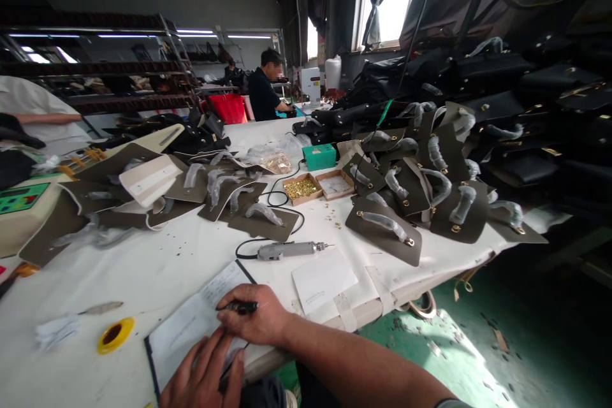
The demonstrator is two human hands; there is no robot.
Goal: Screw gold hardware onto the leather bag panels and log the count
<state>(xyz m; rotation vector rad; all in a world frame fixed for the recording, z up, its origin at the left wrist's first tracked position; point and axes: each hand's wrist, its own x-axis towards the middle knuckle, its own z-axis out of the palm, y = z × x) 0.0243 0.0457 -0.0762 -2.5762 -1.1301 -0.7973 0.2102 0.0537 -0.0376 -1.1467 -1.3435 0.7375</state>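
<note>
An open notebook point(184, 325) with dark cover edges lies on the white table near its front edge. My right hand point(258, 315) is closed around a black pen point(245, 307), resting over the right part of the page. Some handwriting shows at the top of that page. Below it, my left hand point(205, 370) lies flat on the notebook's lower part, fingers stretched out. The pen's tip is hidden by my fingers. Just beyond the notebook rests a grey electric screwdriver point(289, 250) with a black cord. To its right lies a white sheet of paper point(324, 279).
Brown bag flaps with plastic-wrapped handles point(385, 226) cover the right and left sides. A small box of brass fittings point(302, 187) and a green box point(319, 157) stand mid-table. Yellow tape point(125, 336) lies at left. A person point(262, 92) sits at the far end.
</note>
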